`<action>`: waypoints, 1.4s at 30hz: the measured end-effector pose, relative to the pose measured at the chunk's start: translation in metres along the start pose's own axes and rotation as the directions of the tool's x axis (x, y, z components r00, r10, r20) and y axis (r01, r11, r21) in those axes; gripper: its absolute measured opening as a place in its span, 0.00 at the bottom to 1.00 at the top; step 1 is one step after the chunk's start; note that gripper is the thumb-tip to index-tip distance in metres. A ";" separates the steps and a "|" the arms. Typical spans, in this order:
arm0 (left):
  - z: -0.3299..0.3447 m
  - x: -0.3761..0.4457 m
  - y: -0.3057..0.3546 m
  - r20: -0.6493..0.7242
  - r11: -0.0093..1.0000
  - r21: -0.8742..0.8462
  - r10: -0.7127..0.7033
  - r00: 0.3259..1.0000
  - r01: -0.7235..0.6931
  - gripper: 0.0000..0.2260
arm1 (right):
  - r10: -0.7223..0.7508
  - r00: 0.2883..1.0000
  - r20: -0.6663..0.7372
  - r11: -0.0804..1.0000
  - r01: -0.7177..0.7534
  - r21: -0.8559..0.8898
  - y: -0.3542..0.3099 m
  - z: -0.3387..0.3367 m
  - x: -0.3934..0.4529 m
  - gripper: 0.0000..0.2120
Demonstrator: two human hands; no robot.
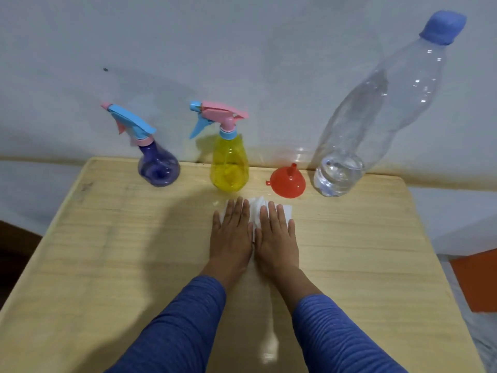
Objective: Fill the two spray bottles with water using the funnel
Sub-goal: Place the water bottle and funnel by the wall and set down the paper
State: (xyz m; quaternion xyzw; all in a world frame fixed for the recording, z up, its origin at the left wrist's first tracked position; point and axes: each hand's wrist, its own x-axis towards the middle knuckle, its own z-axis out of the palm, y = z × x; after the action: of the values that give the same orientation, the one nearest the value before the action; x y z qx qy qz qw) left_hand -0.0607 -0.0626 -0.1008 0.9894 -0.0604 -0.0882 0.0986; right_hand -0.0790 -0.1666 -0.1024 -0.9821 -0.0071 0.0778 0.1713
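Hands, left (233, 232) and right (277, 235), pressing flat on white tissue (256, 208), fingers (238, 211) spread, gripping nothing. Funnel (287, 181) just beyond fingertips; careless reaching risks toppling water bottle (376, 109).

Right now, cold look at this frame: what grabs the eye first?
The tall clear water bottle with a blue cap, far right by the wall, holding only a little water at its base. Next, the row beside it: orange funnel lying mouth-down, yellow spray bottle, then purple spray bottle, both still capped. At centre, the left hand and right hand press flat on a white tissue.
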 end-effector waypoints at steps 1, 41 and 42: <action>-0.004 -0.001 -0.015 -0.002 1.000 0.009 -0.007 1.000 0.007 0.24 | -0.012 1.000 0.006 1.000 0.012 -0.002 -0.015 0.004 0.002 0.39; -0.020 -0.113 -0.122 0.081 0.999 -0.021 -0.042 0.996 0.044 0.25 | -0.118 0.975 0.188 0.985 0.138 -0.100 -0.126 0.045 -0.069 0.26; -0.017 -0.112 -0.107 0.090 0.999 -0.018 -0.024 0.996 0.026 0.25 | -0.102 0.979 0.179 0.988 0.120 -0.095 -0.112 0.040 -0.073 0.26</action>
State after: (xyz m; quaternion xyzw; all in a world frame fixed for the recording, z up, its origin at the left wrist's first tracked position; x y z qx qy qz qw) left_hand -0.1558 0.0595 -0.0883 0.9841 -0.0514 -0.1343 0.1042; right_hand -0.1559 -0.0508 -0.0912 -0.9774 -0.0808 0.1527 0.1220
